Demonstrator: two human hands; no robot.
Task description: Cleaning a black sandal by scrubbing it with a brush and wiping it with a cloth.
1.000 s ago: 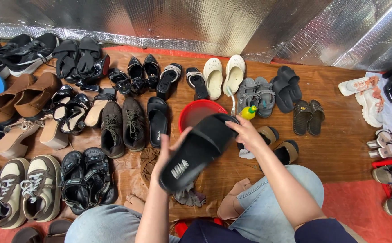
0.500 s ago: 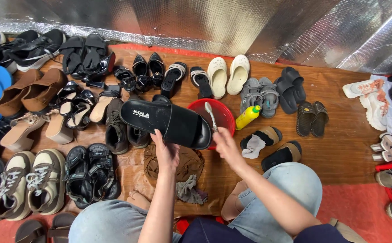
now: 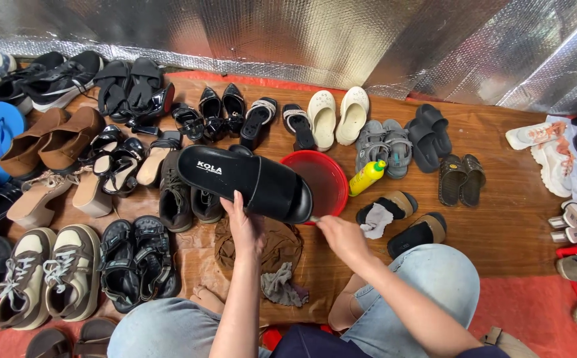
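My left hand [image 3: 242, 222] grips a black slide sandal [image 3: 249, 182] from below and holds it level above the floor, toe end to the right. My right hand [image 3: 341, 237] is closed just beside the toe end, with a thin brush handle [image 3: 313, 219] poking out and touching the sandal's edge. Behind the sandal stands a red basin [image 3: 333, 179], partly hidden by it. A yellow bottle [image 3: 368, 177] lies at the basin's right rim. A brown cloth [image 3: 282, 246] and a grey rag [image 3: 278, 286] lie on the floor under my hands.
Rows of shoes, sandals and sneakers [image 3: 70, 272] cover the wooden floor to the left, back and right. A second black slide [image 3: 418, 233] and a sandal with a white cloth [image 3: 384, 211] lie near my right knee. A silver foil wall [image 3: 302, 33] closes the back.
The sandal has been turned from tilted upright to level and swung left over the basin. My right hand dropped from near the yellow bottle to the sandal's toe end.
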